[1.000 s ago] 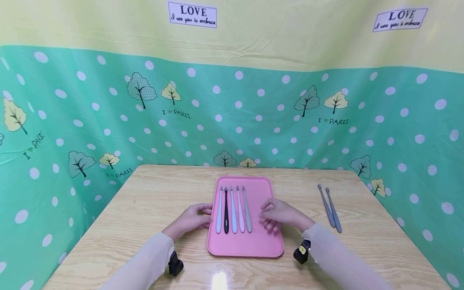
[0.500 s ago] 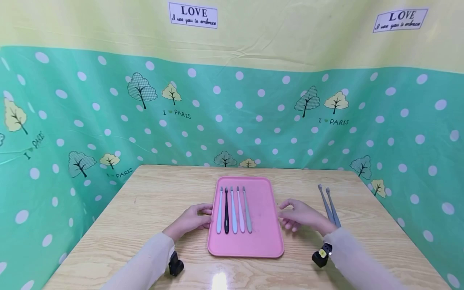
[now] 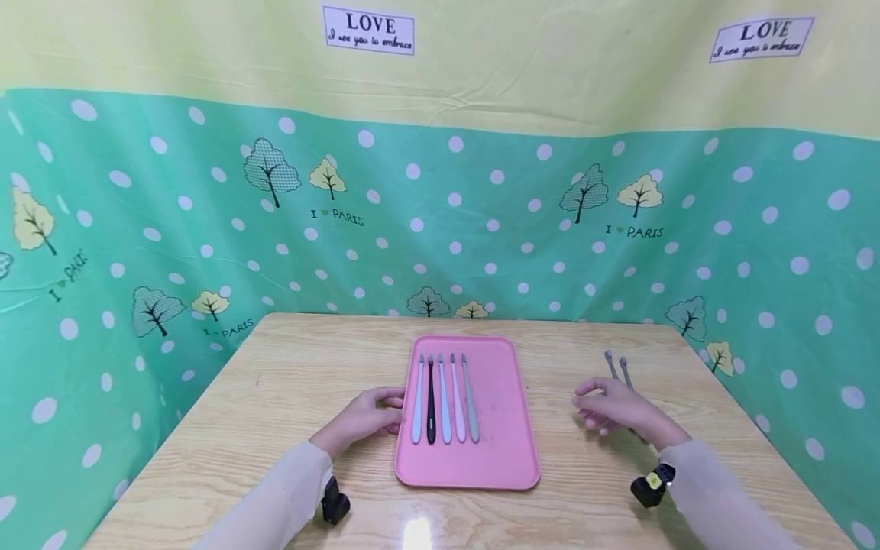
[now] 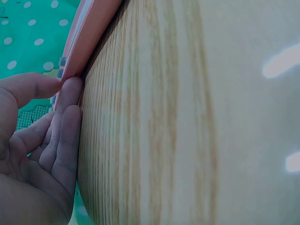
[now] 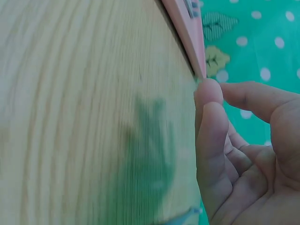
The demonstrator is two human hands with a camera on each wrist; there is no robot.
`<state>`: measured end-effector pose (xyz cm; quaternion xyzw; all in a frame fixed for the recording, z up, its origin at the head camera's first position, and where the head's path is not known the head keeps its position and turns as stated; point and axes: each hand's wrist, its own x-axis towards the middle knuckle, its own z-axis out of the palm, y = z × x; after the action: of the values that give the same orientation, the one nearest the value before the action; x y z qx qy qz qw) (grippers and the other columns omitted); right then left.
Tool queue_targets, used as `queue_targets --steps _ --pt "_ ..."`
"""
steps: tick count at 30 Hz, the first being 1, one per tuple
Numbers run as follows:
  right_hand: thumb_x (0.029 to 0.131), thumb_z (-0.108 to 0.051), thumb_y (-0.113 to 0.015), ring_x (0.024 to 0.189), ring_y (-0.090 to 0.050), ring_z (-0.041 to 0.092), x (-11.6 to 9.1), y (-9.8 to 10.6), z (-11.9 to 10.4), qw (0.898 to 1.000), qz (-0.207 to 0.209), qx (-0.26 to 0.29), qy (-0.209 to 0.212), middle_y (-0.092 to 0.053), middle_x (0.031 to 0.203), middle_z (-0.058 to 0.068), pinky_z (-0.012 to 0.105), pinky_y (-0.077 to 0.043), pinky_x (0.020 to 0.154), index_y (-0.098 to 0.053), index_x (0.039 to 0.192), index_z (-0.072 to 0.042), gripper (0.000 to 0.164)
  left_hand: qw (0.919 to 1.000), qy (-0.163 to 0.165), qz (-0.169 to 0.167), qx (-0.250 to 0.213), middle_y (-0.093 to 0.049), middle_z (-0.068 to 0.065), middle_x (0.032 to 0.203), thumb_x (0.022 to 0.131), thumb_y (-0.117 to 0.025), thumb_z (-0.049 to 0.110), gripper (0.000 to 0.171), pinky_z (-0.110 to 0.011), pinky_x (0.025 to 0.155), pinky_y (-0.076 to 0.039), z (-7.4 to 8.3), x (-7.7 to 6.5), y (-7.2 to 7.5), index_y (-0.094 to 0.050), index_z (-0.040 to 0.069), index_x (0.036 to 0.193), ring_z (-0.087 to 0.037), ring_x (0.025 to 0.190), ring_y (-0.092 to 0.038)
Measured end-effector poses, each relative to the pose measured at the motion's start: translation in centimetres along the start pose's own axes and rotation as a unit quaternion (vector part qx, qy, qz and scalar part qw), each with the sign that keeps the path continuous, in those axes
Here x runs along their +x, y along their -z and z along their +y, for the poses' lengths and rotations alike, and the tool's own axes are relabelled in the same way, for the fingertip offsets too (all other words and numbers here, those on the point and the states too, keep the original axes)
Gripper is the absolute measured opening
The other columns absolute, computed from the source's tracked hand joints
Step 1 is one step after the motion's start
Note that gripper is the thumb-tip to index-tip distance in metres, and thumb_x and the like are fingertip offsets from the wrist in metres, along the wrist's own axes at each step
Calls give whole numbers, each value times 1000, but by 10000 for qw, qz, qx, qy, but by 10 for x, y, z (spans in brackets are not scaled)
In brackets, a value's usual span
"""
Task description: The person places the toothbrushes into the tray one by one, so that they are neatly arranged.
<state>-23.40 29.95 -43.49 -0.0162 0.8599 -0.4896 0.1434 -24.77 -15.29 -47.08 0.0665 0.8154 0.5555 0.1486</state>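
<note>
A pink tray (image 3: 467, 467) lies on the table, with a row of slim pen-like tools on its left half. They include a black tool (image 3: 431, 405), a light pink tool (image 3: 457, 409) and a grey tool (image 3: 471, 409); each has a small narrow tip. My left hand (image 3: 367, 412) pinches the tray's left rim between thumb and fingers, as the left wrist view also shows. Right of the tray, my right hand (image 3: 622, 409) hovers over the table with loosely bent fingers and nothing in them. It partly covers two grey tools (image 3: 625, 370), whose tips show beyond it.
Light wood-grain table (image 3: 309, 359) surrounds the tray. A green and yellow printed curtain (image 3: 385, 191) hangs behind and at both sides. Each wrist wears a small black camera (image 3: 334, 504).
My right hand has moved right, from above the tray's right side to the two grey tools, covering their handles. The left hand stays at the tray's rim; the tray has not moved.
</note>
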Motion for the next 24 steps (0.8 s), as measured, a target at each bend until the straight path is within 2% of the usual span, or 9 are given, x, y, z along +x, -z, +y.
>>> queue_targets --steps 12,19,24 --pt "99 -25 -62 72 -64 21 -16 40 21 9972 440 -564 -238 -66 102 12 33 -53 58 -48 134 11 52 10000 49 58 58 -58 -13 118 90 -72 17 61 -35 75 -59 2 0 -1 -50 2 146 -20 83 -69" --pt "99 -23 -61 75 -62 21 -15 51 31 9957 596 -634 -316 -63 96 11 35 -53 58 -49 134 10 49 10000 0 33 40 -58 -13 117 90 -71 16 61 -35 75 -59 2 -1 -1 -50 2 145 -20 83 -69" --pt "98 -20 -62 78 -60 22 -13 54 40 9938 759 -758 -282 -63 99 11 36 -52 59 -49 133 11 49 10000 -21 32 42 -58 -13 117 90 -72 17 61 -35 75 -59 1 0 -1 -50 2 145 -20 83 -69"
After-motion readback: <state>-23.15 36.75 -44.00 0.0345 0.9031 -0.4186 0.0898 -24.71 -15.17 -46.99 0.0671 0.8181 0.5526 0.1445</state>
